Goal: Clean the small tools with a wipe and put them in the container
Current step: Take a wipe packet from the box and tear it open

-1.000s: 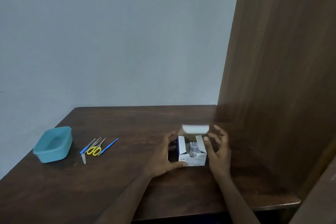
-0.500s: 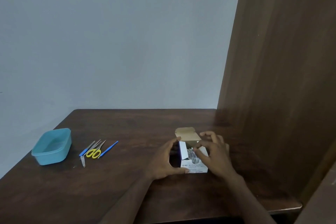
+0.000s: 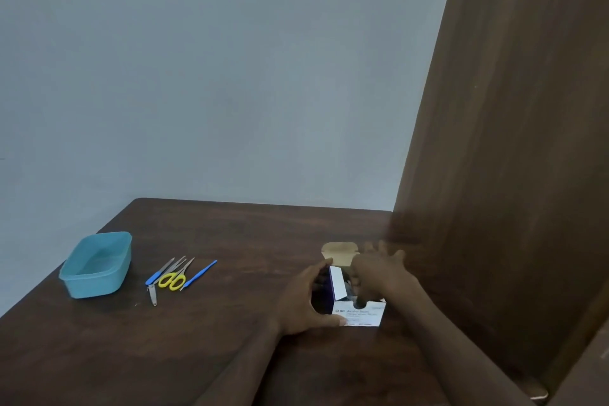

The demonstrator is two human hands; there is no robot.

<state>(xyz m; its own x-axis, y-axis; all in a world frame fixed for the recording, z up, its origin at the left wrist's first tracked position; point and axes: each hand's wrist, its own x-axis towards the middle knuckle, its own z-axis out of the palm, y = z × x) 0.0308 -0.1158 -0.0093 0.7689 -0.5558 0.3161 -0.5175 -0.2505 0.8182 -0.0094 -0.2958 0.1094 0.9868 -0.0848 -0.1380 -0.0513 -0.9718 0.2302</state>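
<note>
A small white and blue box of alcohol swabs (image 3: 361,312) stands open on the dark wooden table (image 3: 230,339), its brown lid flap (image 3: 339,252) folded back. My left hand (image 3: 304,298) grips the box's left side, thumb on the front. My right hand (image 3: 379,275) reaches into the open top with thumb and fingers curled together; what they pinch is hidden. To the left lie yellow-handled scissors (image 3: 172,281), two blue-handled tools (image 3: 199,273), metal tweezers and a nail clipper (image 3: 152,295). The teal plastic container (image 3: 96,264) sits at the far left.
A tall brown wooden panel (image 3: 510,142) rises along the table's right side, close to my right hand. A pale wall (image 3: 214,92) with paper sheets stands behind the table. The table's left edge runs just beyond the container.
The box lid went from half raised to folded back. My right hand moved from the box's right side over its top and dipped its fingers inside. My left hand kept its hold.
</note>
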